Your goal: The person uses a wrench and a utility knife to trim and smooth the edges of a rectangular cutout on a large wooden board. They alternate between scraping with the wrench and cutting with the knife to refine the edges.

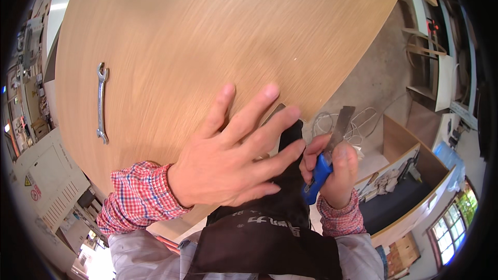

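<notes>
My left hand is spread over the near right edge of a large light wood-grain panel, fingers apart and holding nothing. Whether its palm presses on the surface cannot be made out. Just right of it, my right hand grips a blue-handled utility knife. Its wide metal blade points up and away from me, beyond the panel's edge. A dark narrow strip shows between my left fingers, partly hidden. On the left part of the panel lies a double open-ended wrench.
A black apron hangs in front of me below the panel. White cable lies coiled on the floor at the right, beside an open wooden box with tools inside. A pale metal cabinet stands at the left.
</notes>
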Available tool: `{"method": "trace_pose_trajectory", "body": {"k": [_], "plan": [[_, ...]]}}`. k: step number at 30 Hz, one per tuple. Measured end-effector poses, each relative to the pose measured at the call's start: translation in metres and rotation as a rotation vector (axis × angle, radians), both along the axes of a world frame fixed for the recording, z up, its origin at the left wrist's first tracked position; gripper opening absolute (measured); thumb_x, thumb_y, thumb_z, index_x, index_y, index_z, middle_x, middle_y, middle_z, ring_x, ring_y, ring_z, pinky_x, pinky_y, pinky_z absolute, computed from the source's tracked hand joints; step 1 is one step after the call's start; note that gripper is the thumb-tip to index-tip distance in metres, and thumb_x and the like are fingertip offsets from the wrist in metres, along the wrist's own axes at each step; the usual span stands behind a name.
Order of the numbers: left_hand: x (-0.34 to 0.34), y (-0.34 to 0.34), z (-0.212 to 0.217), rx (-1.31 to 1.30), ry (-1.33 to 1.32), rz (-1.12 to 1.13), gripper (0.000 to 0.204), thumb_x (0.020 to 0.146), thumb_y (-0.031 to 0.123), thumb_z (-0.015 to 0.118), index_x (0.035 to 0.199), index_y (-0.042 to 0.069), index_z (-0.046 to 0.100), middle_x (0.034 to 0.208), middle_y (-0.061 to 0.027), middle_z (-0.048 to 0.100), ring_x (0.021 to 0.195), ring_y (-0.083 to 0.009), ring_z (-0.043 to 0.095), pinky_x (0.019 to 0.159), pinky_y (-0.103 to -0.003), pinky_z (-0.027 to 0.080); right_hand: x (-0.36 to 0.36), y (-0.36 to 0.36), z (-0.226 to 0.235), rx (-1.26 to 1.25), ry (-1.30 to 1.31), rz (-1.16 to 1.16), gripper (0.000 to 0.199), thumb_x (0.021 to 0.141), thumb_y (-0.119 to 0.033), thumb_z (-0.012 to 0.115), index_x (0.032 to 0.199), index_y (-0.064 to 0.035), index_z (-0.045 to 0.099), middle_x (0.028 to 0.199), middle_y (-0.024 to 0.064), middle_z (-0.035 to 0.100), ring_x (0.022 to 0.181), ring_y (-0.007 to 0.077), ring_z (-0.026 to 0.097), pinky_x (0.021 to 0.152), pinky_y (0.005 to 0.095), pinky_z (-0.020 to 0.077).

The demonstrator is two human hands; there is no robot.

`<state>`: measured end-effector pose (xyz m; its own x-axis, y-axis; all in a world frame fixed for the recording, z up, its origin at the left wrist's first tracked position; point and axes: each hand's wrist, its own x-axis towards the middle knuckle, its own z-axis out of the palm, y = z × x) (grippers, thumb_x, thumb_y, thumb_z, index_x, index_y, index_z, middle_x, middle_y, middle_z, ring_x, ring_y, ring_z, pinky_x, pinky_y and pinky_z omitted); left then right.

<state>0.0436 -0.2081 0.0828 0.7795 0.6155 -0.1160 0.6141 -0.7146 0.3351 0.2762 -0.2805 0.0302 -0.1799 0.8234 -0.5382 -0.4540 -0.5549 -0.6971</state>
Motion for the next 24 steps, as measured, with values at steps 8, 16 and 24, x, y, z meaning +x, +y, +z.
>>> {"method": "trace_pose_trajectory", "body": {"k": [8, 16, 24], "plan": [[-0.044, 0.026, -0.012, 0.035, -0.286, 0.191, 0.072, 0.1, 0.05, 0.049, 0.148, -0.004, 0.043, 0.151, -0.0309, 0.039, 0.142, -0.0517, 0.036, 0.114, -0.059, 0.031, -0.027, 0.023, 0.022, -0.093, 0.204, 0.186, 0.036, 0.109, -0.03, 0.044, 0.105, 0.0012, 0.061, 0.08, 0.0038, 0.061, 0.067, 0.0084, 0.057, 0.057, 0.0223, 0.043], [0.004, 0.071, -0.007, 0.15, -0.181, 0.099, 0.064, 0.072, 0.01, 0.064, 0.136, 0.004, 0.059, 0.14, -0.0216, 0.054, 0.136, -0.0475, 0.045, 0.111, -0.057, 0.036, -0.032, 0.048, 0.028, -0.19, 0.103, 0.32, 0.037, 0.108, -0.03, 0.047, 0.091, 0.0004, 0.06, 0.074, 0.0008, 0.056, 0.055, 0.0073, 0.052, 0.049, 0.022, 0.0388], [0.004, 0.069, -0.004, 0.132, -0.185, 0.111, 0.058, 0.073, 0.007, 0.061, 0.131, 0.005, 0.063, 0.14, -0.0206, 0.055, 0.136, -0.0468, 0.046, 0.112, -0.057, 0.034, -0.034, 0.05, 0.029, -0.279, 0.173, 0.278, 0.036, 0.107, -0.03, 0.048, 0.09, -0.0005, 0.06, 0.072, 0.0006, 0.054, 0.052, 0.0078, 0.051, 0.047, 0.0228, 0.0377]]}}
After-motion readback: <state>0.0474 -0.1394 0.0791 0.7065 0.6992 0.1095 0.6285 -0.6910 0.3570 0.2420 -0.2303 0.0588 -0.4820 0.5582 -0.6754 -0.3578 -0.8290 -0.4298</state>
